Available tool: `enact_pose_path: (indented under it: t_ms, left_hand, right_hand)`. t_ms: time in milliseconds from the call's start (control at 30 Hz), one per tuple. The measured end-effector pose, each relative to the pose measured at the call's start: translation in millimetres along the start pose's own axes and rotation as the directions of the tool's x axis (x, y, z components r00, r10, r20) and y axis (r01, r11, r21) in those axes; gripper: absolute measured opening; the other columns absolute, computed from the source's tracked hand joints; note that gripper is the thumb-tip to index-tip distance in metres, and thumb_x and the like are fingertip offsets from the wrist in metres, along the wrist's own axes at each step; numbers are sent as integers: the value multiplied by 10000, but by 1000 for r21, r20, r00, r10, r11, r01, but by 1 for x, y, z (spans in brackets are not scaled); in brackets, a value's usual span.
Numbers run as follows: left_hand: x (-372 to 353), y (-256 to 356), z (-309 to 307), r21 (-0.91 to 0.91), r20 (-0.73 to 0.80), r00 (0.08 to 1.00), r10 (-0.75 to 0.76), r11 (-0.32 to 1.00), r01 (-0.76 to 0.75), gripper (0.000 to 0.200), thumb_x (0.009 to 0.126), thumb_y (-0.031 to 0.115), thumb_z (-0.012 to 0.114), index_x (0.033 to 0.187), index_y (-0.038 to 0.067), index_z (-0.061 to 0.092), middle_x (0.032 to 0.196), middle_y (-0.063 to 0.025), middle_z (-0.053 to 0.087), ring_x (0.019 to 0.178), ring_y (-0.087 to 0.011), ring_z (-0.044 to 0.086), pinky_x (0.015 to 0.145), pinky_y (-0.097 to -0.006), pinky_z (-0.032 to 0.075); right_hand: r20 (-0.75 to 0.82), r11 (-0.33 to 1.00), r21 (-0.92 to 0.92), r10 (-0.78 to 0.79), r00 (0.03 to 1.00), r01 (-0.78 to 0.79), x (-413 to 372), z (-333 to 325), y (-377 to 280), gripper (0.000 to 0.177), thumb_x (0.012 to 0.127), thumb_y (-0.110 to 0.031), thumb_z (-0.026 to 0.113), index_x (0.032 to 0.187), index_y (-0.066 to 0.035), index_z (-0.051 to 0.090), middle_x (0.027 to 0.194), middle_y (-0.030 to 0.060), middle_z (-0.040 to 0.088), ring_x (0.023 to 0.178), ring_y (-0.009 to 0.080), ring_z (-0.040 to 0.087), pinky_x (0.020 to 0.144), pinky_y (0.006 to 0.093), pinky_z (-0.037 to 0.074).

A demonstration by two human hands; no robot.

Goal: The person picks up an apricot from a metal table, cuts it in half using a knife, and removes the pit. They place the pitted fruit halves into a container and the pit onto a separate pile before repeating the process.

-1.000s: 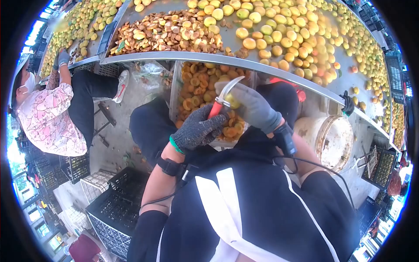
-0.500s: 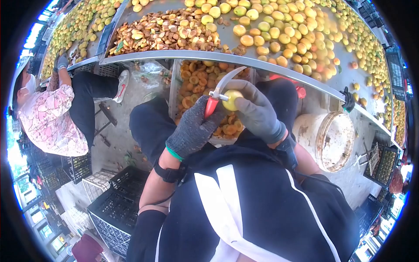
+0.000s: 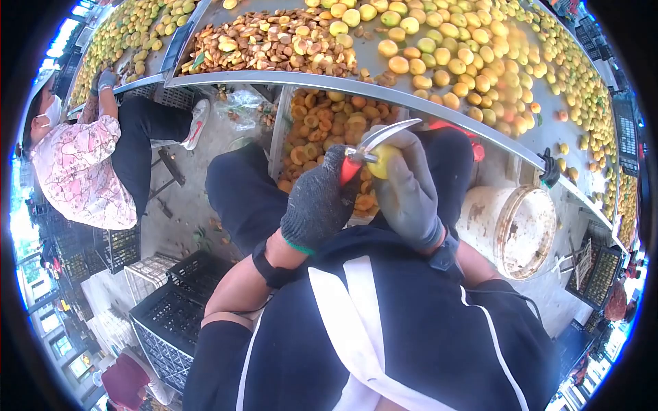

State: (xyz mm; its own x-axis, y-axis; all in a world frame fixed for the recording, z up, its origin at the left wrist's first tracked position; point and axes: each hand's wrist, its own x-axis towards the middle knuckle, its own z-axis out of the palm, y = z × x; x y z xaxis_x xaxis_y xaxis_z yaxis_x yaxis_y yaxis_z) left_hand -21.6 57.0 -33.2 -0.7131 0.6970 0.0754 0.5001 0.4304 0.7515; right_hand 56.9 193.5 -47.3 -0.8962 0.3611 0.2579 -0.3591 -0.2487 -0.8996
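Note:
In a dark grey glove, my left hand (image 3: 319, 205) is closed round the red handle (image 3: 349, 170) of a tool with a curved metal blade (image 3: 389, 135). My right hand (image 3: 406, 195), in a lighter grey glove, holds a yellow-green fruit (image 3: 386, 162) against the tool's metal part beside the handle. The blade points up and to the right over the fruit. Below both hands, between my knees, is a crate of halved orange fruit (image 3: 312, 127), partly hidden by my hands.
A metal-edged table (image 3: 274, 77) ahead bears whole fruit (image 3: 449, 51) and a brown pile of pieces (image 3: 271, 44). A stained white bucket (image 3: 510, 229) stands at right, black crates (image 3: 168, 322) at lower left. A person in a pink patterned top (image 3: 82, 171) sits at left.
Both hands have shifted slightly right with the tool and fruit. The blade has tilted further right, and my right hand's fingers have come round the fruit more upright.

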Motion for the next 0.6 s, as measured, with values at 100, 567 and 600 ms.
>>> enact_pose_path:
  t_ms: [100, 567, 600]
  left_hand:
    - [-2, 0, 1, -26, 6, 1000, -23, 999, 23, 273, 871, 127, 603, 1106, 33, 500, 764, -224, 625, 726, -414, 634, 602, -482, 489]
    - [16, -12, -3, -351, 253, 964, 81, 936, 13, 417, 866, 195, 651, 1200, 17, 478, 895, -254, 636, 847, -428, 638, 719, -453, 515]
    - [14, -12, -4, -161, 262, 964, 36, 987, 7, 416, 868, 195, 647, 1200, 14, 473, 909, -259, 634, 852, -430, 635, 719, -455, 512]
  right_hand:
    - [45, 981, -184, -46, 998, 53, 1, 0, -2, 306, 990, -207, 492, 1223, -10, 463, 1141, 72, 509, 1051, 155, 491, 943, 296, 376]
    - [44, 842, -175, 525, 850, -511, -7, -35, -14, 522, 958, -543, 473, 1154, -68, 566, 748, 26, 573, 577, 132, 525, 512, 239, 410]
    - [42, 840, -175, 528, 848, -514, -6, -37, -11, 522, 958, -543, 473, 1154, -68, 566, 748, 26, 573, 577, 132, 525, 512, 239, 410]
